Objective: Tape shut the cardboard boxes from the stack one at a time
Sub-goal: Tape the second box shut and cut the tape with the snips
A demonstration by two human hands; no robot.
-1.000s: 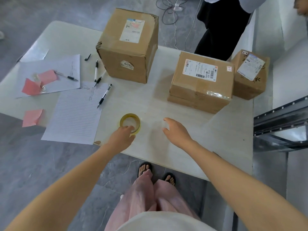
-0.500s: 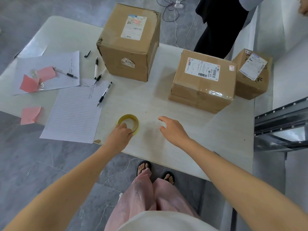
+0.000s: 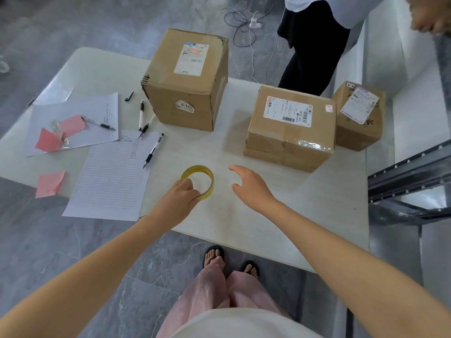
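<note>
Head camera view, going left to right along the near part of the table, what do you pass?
Pink sticky note → lined paper sheet → left hand on the tape roll → right hand, open and apart from the roll.

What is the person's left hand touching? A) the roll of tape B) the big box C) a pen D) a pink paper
A: the left hand rests on the near edge of the yellowish roll of tape on the table, while the pens, pink papers and boxes lie out of its touch; the right hand hovers open beside the roll, holding nothing.
</note>
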